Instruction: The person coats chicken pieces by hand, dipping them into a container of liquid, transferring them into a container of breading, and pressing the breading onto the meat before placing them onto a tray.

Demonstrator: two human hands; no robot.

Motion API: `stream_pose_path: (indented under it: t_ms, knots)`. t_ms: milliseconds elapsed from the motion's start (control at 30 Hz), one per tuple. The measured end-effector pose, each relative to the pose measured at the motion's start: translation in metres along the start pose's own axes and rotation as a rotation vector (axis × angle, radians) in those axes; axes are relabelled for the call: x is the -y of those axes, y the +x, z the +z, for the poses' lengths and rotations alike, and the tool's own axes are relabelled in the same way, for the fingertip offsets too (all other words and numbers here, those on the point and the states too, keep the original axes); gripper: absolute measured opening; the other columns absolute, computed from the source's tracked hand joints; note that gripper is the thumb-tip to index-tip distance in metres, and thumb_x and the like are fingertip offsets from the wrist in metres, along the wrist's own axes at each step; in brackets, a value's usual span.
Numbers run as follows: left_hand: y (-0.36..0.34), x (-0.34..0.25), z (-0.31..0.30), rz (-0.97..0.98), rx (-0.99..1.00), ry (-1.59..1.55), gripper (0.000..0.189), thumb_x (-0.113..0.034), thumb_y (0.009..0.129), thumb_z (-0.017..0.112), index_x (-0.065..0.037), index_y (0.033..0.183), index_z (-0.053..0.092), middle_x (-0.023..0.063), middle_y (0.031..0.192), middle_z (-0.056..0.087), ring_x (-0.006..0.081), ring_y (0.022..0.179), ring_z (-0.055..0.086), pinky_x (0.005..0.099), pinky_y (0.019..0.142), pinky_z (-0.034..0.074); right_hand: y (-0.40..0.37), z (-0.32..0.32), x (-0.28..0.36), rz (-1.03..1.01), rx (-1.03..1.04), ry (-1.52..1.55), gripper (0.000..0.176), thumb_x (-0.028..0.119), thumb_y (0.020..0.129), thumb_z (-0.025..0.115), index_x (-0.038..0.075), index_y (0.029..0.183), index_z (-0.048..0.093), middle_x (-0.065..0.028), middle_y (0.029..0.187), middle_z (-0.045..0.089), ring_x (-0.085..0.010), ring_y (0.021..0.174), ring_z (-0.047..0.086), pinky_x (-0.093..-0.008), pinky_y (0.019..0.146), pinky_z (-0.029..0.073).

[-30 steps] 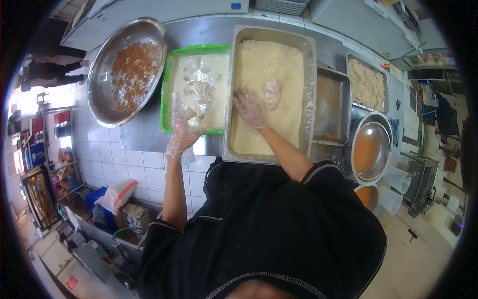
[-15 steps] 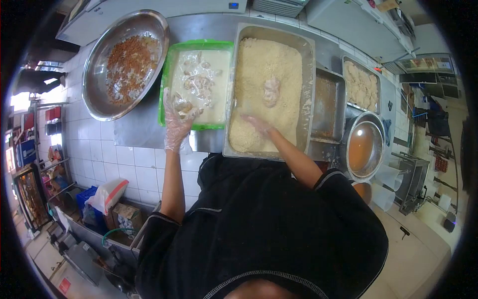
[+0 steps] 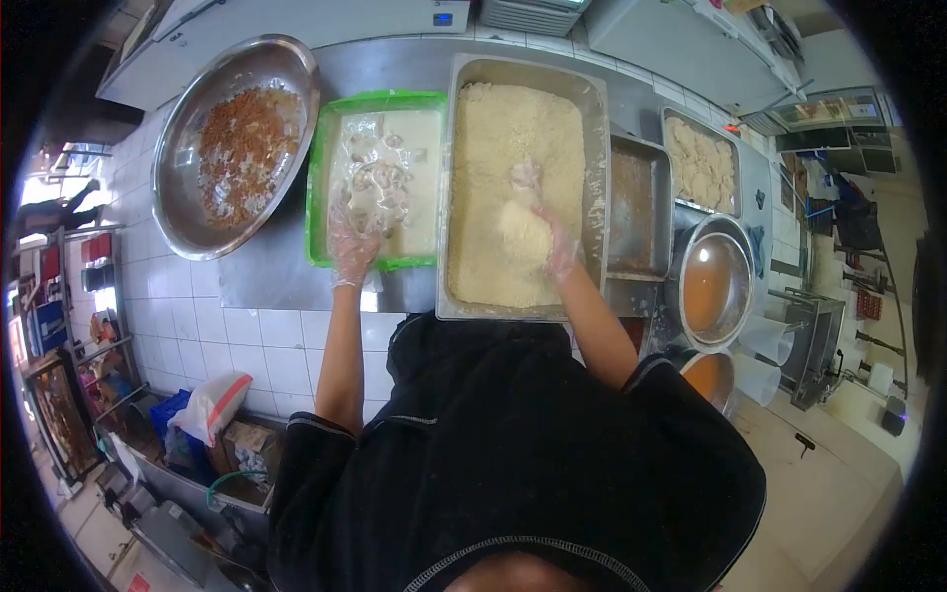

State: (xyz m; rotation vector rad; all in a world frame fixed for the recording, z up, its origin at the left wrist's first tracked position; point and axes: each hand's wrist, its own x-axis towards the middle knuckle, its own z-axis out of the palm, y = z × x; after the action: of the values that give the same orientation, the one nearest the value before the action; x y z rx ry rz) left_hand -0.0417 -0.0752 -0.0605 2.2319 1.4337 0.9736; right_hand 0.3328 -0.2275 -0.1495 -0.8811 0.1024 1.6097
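Observation:
In a clear plastic glove, my left hand [image 3: 353,242] reaches over the near left part of the green tray [image 3: 315,197], its fingertips at the pieces in the white liquid [image 3: 419,187]. My right hand [image 3: 559,247], also gloved, is in the steel pan [image 3: 596,197] of pale crumbs [image 3: 493,128]. A heap of crumbs [image 3: 525,235] lies on its fingers and palm. Just beyond this heap is a coated piece [image 3: 526,176], partly covered by crumbs. What my left fingers touch is hard to make out.
At the left stands a steel bowl [image 3: 170,187] with reddish-brown bits. Right of the pan are an empty-looking steel tray [image 3: 641,202], a tray of pale pieces [image 3: 700,163] and a bowl of orange liquid [image 3: 708,286]. Shelving [image 3: 69,296] stands far left.
My right hand has turned and scooped up crumbs beside the coated piece. My left hand has lowered toward the liquid, its fingers less spread. The whole view has shifted slightly.

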Motion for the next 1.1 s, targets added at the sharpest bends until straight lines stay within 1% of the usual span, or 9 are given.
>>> stream_pose_path:
  t_ms: [33,267,333,500,600,633,767,967,1100]
  knots:
    - [-0.002,-0.002,0.000,-0.036,0.025,-0.032,0.088,-0.006,0.079,0.076,-0.008,0.156,0.033,0.0212,0.140,0.053,0.0306,0.110,0.065,0.0390,0.091,0.057,-0.005,0.010,0.011,-0.023,-0.068,0.003,0.052,0.036,0.102,0.052,-0.003,0.136,0.055,-0.0175,0.134,0.064,-0.0341,0.115,0.067,-0.0484,0.102,0.053]
    - [-0.014,0.002,0.006,-0.090,0.040,-0.094,0.078,-0.010,0.081,0.076,-0.006,0.150,0.040,0.0195,0.133,0.059,0.0334,0.116,0.063,0.0412,0.093,0.056,-0.066,0.090,0.044,-0.146,-0.415,-2.290,0.077,0.050,0.097,0.055,-0.009,0.144,0.045,-0.0292,0.147,0.049,-0.0375,0.137,0.048,-0.0491,0.114,0.039]
    - [-0.007,0.000,0.008,-0.042,0.020,-0.058,0.075,-0.011,0.081,0.076,-0.006,0.148,0.043,0.0194,0.132,0.060,0.0341,0.115,0.063,0.0415,0.092,0.056,-0.087,0.064,0.014,-0.639,-0.572,-2.234,0.091,0.058,0.094,0.056,-0.012,0.148,0.037,-0.0323,0.154,0.038,-0.0400,0.146,0.035,-0.0484,0.120,0.030]
    - [-0.001,-0.023,-0.004,-0.178,0.124,-0.217,0.068,-0.020,0.083,0.078,-0.009,0.144,0.050,0.0214,0.135,0.059,0.0390,0.119,0.060,0.0471,0.100,0.052,-0.107,0.067,-0.003,-0.221,-0.474,-2.162,0.105,0.069,0.091,0.053,-0.015,0.149,0.031,-0.0340,0.158,0.028,-0.0430,0.150,0.026,-0.0478,0.123,0.022]
    - [-0.018,0.007,0.010,0.253,0.014,0.129,0.058,-0.034,0.087,0.075,-0.002,0.134,0.059,0.0220,0.130,0.060,0.0428,0.121,0.054,0.0542,0.110,0.039,-0.104,0.050,-0.016,-0.106,-0.405,-2.183,0.105,0.072,0.090,0.052,-0.015,0.147,0.035,-0.0332,0.155,0.035,-0.0429,0.146,0.034,-0.0463,0.121,0.027]
    - [-0.025,0.006,0.016,-0.066,0.101,0.007,0.054,-0.035,0.089,0.073,-0.005,0.132,0.062,0.0205,0.133,0.058,0.0428,0.124,0.053,0.0533,0.111,0.039,-0.118,0.079,-0.014,-0.041,-0.465,-2.163,0.104,0.073,0.089,0.054,-0.013,0.145,0.042,-0.0329,0.150,0.043,-0.0423,0.144,0.038,-0.0451,0.119,0.031]
    - [-0.025,0.024,0.026,0.201,0.102,0.065,0.046,-0.038,0.093,0.063,-0.027,0.137,0.061,0.0143,0.146,0.051,0.0391,0.137,0.043,0.0578,0.120,0.026,-0.127,0.137,-0.013,0.148,-0.407,-2.167,0.110,0.085,0.080,0.051,-0.010,0.137,0.054,-0.0335,0.137,0.056,-0.0452,0.131,0.053,-0.0465,0.111,0.041]
    - [-0.013,-0.006,0.007,0.052,0.238,0.294,0.045,-0.041,0.099,0.051,-0.028,0.142,0.057,0.0152,0.152,0.043,0.0404,0.138,0.041,0.0573,0.119,0.027,-0.080,0.088,-0.009,0.484,-0.291,-1.936,0.094,0.079,0.077,0.064,-0.009,0.109,0.072,-0.0276,0.110,0.072,-0.0348,0.108,0.068,-0.0421,0.094,0.051]
    - [-0.018,0.006,0.020,0.033,0.290,0.247,0.045,-0.041,0.099,0.050,-0.029,0.142,0.056,0.0163,0.151,0.044,0.0399,0.136,0.043,0.0549,0.119,0.028,-0.017,-0.087,-0.030,0.351,-0.090,-1.358,0.072,0.064,0.072,0.081,-0.002,0.100,0.077,-0.0166,0.096,0.075,-0.0226,0.086,0.068,-0.0355,0.081,0.053]
